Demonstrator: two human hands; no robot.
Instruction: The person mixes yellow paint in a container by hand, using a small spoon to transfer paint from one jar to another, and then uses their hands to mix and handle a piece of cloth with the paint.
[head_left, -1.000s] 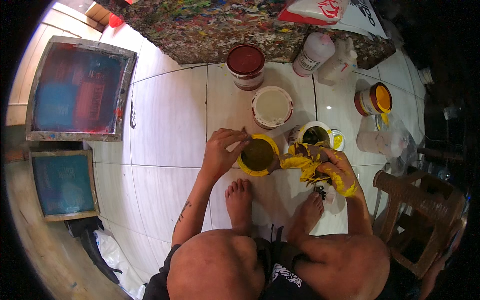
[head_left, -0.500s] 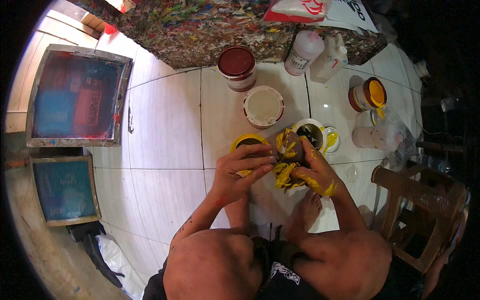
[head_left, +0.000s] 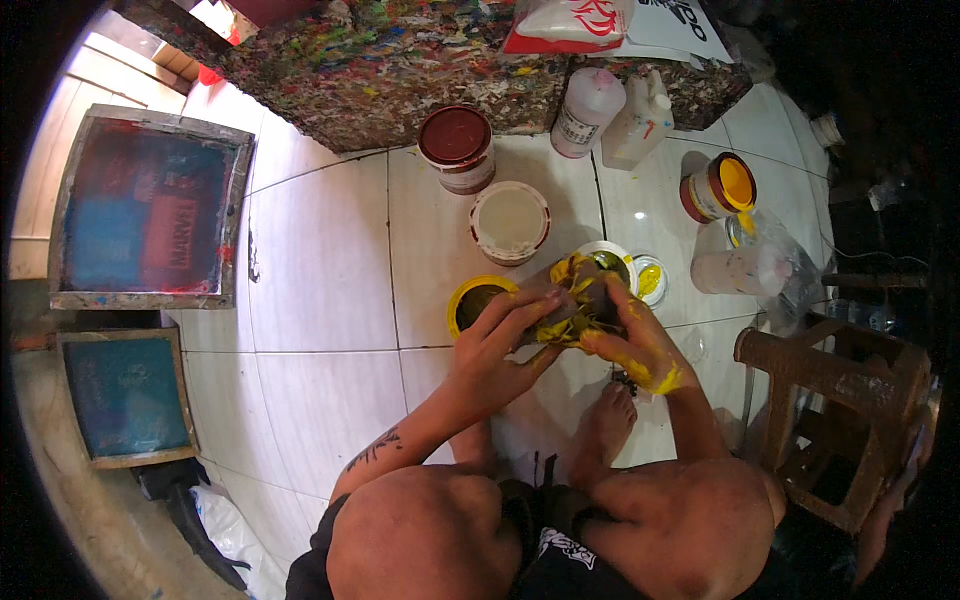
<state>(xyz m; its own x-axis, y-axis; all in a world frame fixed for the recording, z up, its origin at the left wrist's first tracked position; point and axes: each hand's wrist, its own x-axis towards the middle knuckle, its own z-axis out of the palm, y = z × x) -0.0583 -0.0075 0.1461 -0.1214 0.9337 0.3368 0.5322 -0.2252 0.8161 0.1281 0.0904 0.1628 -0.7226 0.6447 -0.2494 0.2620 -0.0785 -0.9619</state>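
Observation:
My left hand (head_left: 500, 350) and my right hand (head_left: 645, 355) both grip a crumpled brownish rag (head_left: 575, 295), heavily smeared with yellow paint; yellow also coats the right hand's fingers and thumb side. Behind my left fingers is a yellow-rimmed container (head_left: 466, 298) with dark olive contents, partly hidden. Behind the rag stands an open white can (head_left: 610, 250) with dark contents, beside a round lid (head_left: 650, 285) smeared yellow. A pale lidded tub (head_left: 510, 220) and a red-lidded can (head_left: 455, 140) stand farther back.
An open yellow paint can (head_left: 715, 185), pale bottles (head_left: 585, 110), a white jug (head_left: 630, 130) and a bagged bottle (head_left: 730, 270) surround the work. A paint-splattered block (head_left: 370, 70) lies at the back, framed screens (head_left: 150, 200) at left, a brown stool (head_left: 835, 400) at right, my feet (head_left: 605, 430) below.
My left hand has moved right from above the yellow-rimmed container onto the rag and now grips it. My right hand, with the rag, has moved slightly left. The view has shifted a little.

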